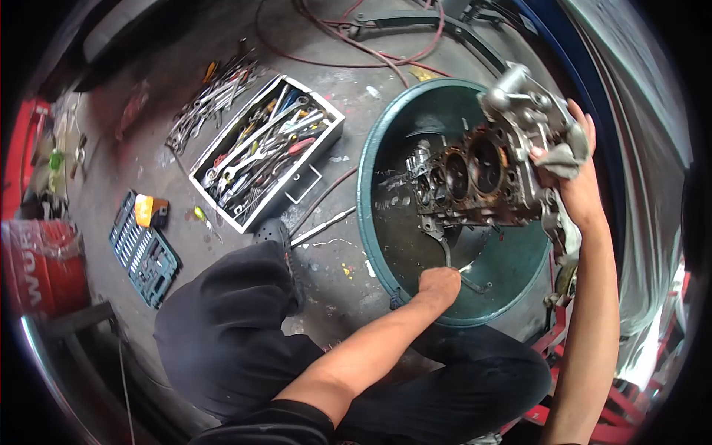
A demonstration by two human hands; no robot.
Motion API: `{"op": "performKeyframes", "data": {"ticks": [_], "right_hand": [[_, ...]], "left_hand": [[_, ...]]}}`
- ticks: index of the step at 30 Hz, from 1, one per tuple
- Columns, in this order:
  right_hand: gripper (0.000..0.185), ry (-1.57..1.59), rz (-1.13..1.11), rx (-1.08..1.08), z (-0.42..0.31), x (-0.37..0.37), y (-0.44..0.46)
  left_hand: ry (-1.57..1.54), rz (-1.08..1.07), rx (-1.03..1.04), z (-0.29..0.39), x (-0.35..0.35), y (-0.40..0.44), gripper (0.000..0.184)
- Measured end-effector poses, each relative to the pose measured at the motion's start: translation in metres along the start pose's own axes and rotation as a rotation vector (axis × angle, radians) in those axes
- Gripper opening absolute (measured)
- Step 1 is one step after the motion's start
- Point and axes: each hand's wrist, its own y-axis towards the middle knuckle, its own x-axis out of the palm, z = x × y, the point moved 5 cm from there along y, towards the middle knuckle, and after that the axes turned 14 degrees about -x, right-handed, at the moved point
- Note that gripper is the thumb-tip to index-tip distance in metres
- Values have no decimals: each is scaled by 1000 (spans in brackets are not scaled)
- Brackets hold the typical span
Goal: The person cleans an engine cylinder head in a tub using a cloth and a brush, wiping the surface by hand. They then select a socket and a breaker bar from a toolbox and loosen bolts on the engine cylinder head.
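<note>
A greasy engine block [475, 174] with round cylinder bores rests tilted in a large green tub [365, 200]. My right hand [580, 174] is at its upper right end, fingers closed around a grey rag [561, 159] against the bare metal housing [519, 96]. Low in the tub, below the block, my left hand [440, 286] is closed in a fist on a thin metal bar [475, 284]; its kind is hidden by the fingers. A bent pipe [445, 248] comes down from the block close to that hand. Dark liquid lies in the tub.
Left of the tub stands a white-edged toolbox [311, 159] full of wrenches and pliers. Loose wrenches [215, 104] and an open socket set [144, 252] lie on the floor. Red hoses [386, 59] curl behind the tub. A red drum [44, 263] stands far left.
</note>
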Motion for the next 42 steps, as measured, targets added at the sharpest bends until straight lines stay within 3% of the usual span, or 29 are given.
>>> {"op": "performKeyframes", "data": {"ticks": [1,2,3,7,8,10,11,12,14,23,29,32,35,39,41,42], "right_hand": [[79,29,21,-6,-2,1,-1],[71,108,103,-6,-4,2,-2],[70,-28,51,-93,0,3,-2],[83,-93,-22,-117,2,8,-6],[69,1,30,-94,9,12,-6],[88,232,138,55,11,11,-9],[98,346,207,125,13,11,-10],[109,324,114,216,13,11,-10],[98,336,71,267,7,1,-12],[80,224,270,251,-4,-6,-22],[83,210,322,269,-12,1,-30],[82,229,291,282,-13,-2,-32],[81,255,269,291,-11,-5,-34],[80,302,336,293,-10,-3,-34],[79,310,293,295,-10,-9,-36],[79,306,301,292,-11,-8,-36]], "left_hand": [[26,-7,2,0,-5,1,31],[262,-14,24,1,-12,1,31],[497,-20,47,0,-19,2,32],[729,-59,-142,-16,-47,40,36],[763,-56,-194,-24,-59,59,37],[890,70,-229,-41,-91,101,43],[911,241,-200,-51,-110,123,45],[920,256,-181,-40,-138,117,44],[879,373,-155,-73,-153,176,50],[947,80,-331,-87,-134,161,48],[946,-43,-325,-96,-123,113,47],[738,63,-260,-91,-118,98,47],[48,325,-64,-73,-141,62,49],[-476,637,199,-6,-207,-38,40],[-678,576,86,-25,-243,-51,30],[-670,677,30,-25,-258,-63,26]]}}
